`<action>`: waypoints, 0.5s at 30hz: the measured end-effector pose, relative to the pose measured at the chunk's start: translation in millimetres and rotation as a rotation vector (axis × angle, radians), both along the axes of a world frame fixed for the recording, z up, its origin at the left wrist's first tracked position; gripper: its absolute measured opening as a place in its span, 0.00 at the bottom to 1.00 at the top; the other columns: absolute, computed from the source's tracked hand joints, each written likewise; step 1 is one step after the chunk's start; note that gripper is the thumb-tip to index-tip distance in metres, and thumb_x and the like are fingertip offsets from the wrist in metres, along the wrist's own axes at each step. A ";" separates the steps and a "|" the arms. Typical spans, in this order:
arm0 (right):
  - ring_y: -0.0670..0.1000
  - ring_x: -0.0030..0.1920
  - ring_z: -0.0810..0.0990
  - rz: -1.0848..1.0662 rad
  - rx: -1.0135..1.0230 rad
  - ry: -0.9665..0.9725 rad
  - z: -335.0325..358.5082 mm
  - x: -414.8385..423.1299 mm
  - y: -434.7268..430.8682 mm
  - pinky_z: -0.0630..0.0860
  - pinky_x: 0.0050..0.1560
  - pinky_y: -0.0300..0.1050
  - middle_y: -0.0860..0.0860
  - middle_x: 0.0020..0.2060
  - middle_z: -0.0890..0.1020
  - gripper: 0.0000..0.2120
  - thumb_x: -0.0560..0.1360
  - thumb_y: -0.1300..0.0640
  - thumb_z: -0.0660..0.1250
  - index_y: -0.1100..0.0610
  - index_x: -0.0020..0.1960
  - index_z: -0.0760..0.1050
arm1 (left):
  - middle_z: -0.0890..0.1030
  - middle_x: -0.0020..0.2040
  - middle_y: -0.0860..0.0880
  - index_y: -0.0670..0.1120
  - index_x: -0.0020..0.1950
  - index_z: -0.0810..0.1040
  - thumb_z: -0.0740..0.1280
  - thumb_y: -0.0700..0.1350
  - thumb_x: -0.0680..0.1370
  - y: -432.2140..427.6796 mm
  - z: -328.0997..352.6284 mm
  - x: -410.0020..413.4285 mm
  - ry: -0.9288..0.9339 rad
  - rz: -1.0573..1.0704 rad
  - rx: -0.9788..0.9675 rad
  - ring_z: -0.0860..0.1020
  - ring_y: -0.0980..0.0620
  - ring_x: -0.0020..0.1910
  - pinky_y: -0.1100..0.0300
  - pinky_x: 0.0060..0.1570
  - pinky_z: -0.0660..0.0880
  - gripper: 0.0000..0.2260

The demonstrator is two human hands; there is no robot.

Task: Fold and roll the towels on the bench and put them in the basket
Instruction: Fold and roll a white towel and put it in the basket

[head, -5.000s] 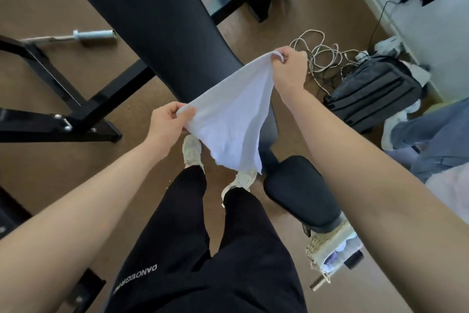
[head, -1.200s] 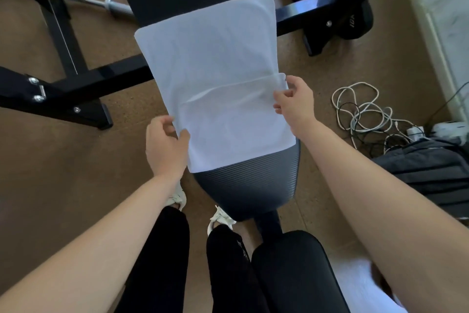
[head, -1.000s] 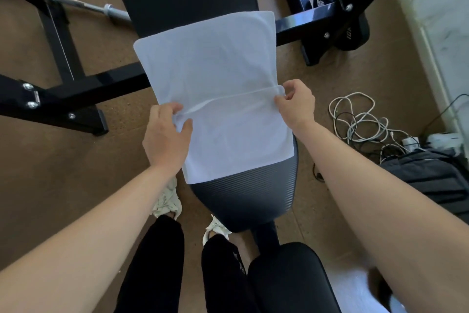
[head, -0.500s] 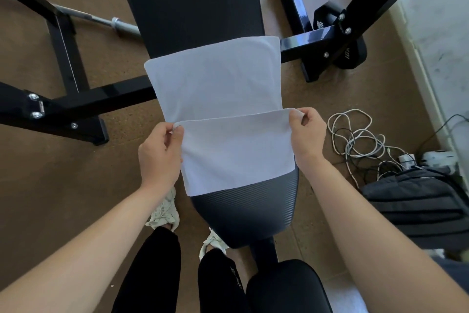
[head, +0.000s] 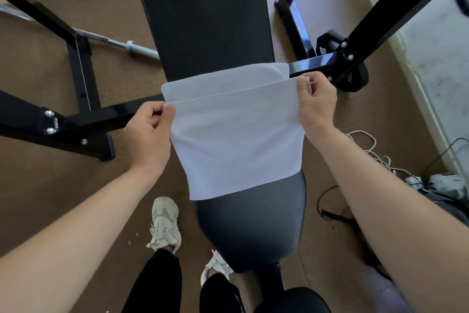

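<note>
Here the white towel (head: 236, 140) lies across the padded black surface (head: 208, 16), its upper layer doubled over. The left hand (head: 148, 132) pinches one corner of that layer, the right hand (head: 316, 104) the other, near the far edge.

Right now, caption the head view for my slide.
Left hand and right hand pinch the towel, folding it on the bench.

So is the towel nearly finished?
Not yet. The towel lies flat on the bench. The left hand and right hand pinch the corners of one edge, folded over just short of the far edge. Rolling and the basket, not in view, are left.
</note>
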State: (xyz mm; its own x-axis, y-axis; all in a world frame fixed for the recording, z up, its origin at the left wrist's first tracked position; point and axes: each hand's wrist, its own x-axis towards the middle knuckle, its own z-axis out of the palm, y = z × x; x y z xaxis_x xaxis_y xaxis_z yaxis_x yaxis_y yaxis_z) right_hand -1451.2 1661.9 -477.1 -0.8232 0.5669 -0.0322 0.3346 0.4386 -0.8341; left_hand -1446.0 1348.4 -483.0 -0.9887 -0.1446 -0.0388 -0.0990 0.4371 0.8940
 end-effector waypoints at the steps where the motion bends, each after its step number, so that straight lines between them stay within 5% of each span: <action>1: 0.41 0.35 0.73 0.000 0.003 0.000 1.2 -7.1 0.7 0.70 0.37 0.32 0.42 0.35 0.76 0.07 0.82 0.56 0.64 0.55 0.46 0.77 | 0.86 0.47 0.48 0.49 0.55 0.80 0.65 0.54 0.84 0.4 1.2 -4.9 0.007 0.003 -0.005 0.84 0.50 0.44 0.54 0.41 0.81 0.10; 8: 0.47 0.39 0.76 -0.022 0.026 -0.016 -2.7 -48.7 5.0 0.72 0.41 0.41 0.48 0.38 0.79 0.09 0.82 0.53 0.64 0.56 0.50 0.80 | 0.85 0.48 0.50 0.46 0.57 0.80 0.64 0.53 0.85 4.0 -0.2 -40.6 0.043 0.038 -0.071 0.84 0.53 0.46 0.53 0.45 0.83 0.12; 13: 0.49 0.54 0.80 -0.078 -0.031 -0.127 -11.3 -47.5 8.0 0.77 0.59 0.46 0.48 0.51 0.82 0.17 0.84 0.48 0.62 0.54 0.68 0.77 | 0.78 0.62 0.54 0.52 0.75 0.69 0.60 0.60 0.84 4.7 -13.7 -52.7 -0.226 0.154 -0.002 0.79 0.50 0.61 0.45 0.62 0.79 0.23; 15: 0.50 0.58 0.80 -0.083 -0.076 -0.183 -20.3 -32.2 8.0 0.76 0.63 0.48 0.49 0.55 0.82 0.21 0.83 0.47 0.62 0.56 0.72 0.74 | 0.77 0.62 0.54 0.53 0.75 0.68 0.59 0.62 0.83 3.5 -20.1 -44.6 -0.318 0.229 0.040 0.79 0.48 0.61 0.43 0.64 0.77 0.24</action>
State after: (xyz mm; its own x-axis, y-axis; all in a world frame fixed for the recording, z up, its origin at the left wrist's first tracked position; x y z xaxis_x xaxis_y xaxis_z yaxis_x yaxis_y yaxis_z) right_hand -1483.5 1669.9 -497.3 -0.7504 0.6227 -0.2218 0.5155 0.3412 -0.7860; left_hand -1490.6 1351.9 -503.1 -0.8688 -0.3519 -0.3483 -0.4647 0.3368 0.8189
